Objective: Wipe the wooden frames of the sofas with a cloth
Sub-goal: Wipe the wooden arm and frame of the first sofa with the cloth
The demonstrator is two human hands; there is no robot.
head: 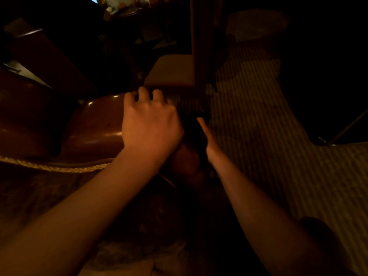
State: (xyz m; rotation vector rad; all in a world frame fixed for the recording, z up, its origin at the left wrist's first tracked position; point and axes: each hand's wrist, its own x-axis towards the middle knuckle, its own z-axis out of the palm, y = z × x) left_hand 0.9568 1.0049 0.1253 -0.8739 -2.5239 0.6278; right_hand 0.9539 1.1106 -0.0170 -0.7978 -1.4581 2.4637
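Left hand (149,124): curled over the glossy wooden armrest (95,124), centre frame.
Right hand (207,136): flat against a dark cloth (196,134).
Advice: frame is best steadied, cloth pressed firmly.

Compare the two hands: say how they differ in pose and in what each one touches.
The left hand lies back up with curled fingers on the glossy wooden arm; the right hand stands on edge, fingers straight. The left hand touches bare wood; the right hand presses a dark cloth against the arm's end. The left hand shows fully; the right hand is partly hidden by the cloth. Both are bare and meet at the same arm.
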